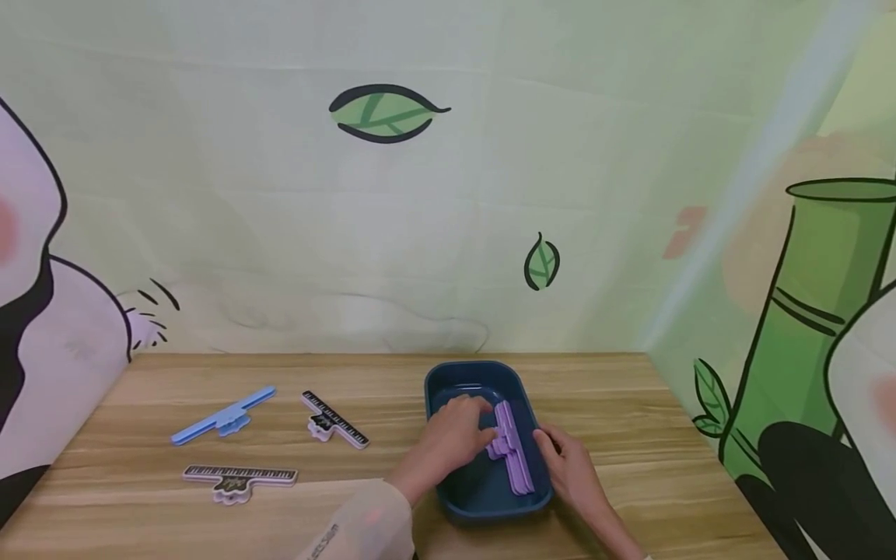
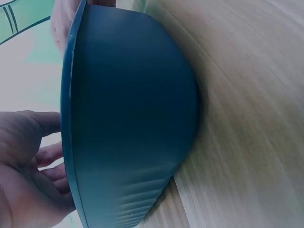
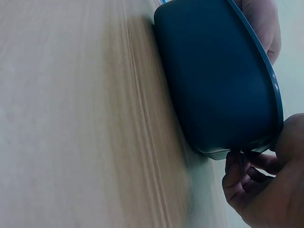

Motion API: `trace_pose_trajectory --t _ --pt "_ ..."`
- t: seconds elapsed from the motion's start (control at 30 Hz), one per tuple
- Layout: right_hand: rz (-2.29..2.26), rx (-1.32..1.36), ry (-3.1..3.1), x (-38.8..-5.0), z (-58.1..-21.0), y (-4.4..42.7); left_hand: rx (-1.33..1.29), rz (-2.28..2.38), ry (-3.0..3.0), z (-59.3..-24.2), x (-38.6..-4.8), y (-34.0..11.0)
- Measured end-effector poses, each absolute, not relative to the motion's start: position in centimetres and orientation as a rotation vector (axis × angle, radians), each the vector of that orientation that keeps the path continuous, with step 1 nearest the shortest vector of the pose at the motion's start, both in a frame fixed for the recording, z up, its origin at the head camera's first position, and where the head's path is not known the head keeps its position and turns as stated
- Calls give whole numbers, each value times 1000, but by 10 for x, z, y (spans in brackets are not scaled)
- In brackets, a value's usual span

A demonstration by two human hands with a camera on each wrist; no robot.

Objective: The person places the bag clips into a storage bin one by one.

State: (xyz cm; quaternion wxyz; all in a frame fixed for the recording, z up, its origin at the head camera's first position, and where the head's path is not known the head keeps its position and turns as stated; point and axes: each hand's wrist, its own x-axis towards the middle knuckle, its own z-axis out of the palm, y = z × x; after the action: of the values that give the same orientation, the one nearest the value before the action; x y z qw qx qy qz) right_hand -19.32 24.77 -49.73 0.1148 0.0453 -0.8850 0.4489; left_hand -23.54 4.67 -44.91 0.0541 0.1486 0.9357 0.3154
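Observation:
A dark blue plastic box [image 1: 476, 509] stands on the wooden table, its wall [image 2: 128, 90] seen from outside in the left wrist view. Inside it lies a long purple clip [image 1: 516, 459], tilted along the right side; whether it is one clip or two stacked cannot be told. My left hand [image 1: 455, 435] reaches over the left rim into the box, fingers loosely bent, thumb and forefinger apart beside the clip's handle. Contact with the clip is unclear. My right hand [image 1: 570, 467] grips the box's right wall, thumb at the rim and fingers [image 3: 237, 178] curled against the outside.
Left of the box lie a light blue long clip [image 1: 224, 416], a piano-key clip [image 1: 336, 420] pointing diagonally, and another piano-key clip [image 1: 240, 476] nearer the front. A printed cloth backdrop [image 1: 280, 233] rises behind the table [image 1: 588, 381].

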Motion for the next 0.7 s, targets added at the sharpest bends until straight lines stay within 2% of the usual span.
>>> trace_pose_trajectory --t 0.7 --pt "1300 108 -2609 -192 -496 246 632 1421 2803 -439 -227 18"
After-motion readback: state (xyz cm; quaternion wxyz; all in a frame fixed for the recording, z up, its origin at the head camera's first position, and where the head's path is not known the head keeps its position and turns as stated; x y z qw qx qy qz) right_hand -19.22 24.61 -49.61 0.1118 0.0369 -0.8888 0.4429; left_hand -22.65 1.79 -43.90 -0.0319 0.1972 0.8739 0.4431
